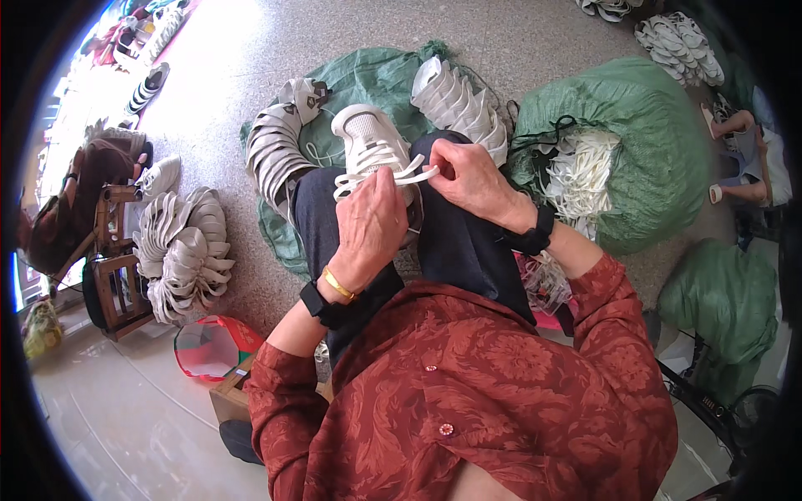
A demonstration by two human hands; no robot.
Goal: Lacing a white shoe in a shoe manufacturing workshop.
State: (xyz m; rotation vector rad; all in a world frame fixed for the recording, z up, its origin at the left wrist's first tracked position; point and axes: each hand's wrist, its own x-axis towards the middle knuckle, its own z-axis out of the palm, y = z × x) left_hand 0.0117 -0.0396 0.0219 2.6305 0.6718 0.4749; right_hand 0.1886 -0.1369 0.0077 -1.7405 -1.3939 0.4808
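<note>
Between my knees stands a white sneaker (363, 127), its toe pointing away from me. A flat white shoelace (384, 156) crosses its front in loose loops. My left hand (373, 219) is closed over the near part of the sneaker, its fingertips pinching the shoelace by the lacing; the palm hides the sneaker's heel side. To its right, my right hand (478, 182) pinches the shoelace between thumb and fingers, with a length of it stretched across from the sneaker. Both hands wear dark wrist bands, and a yellow bracelet sits on the left wrist.
Stacked shoe uppers (276, 154) curve along the left of a green sheet (359, 75); another stack (459, 104) lies right. A green sack (660, 150) holds white laces (581, 175). More uppers (185, 250), a wooden chair (117, 288) and a red-rimmed basket (209, 346) are left. Another person's legs (735, 154) show far right.
</note>
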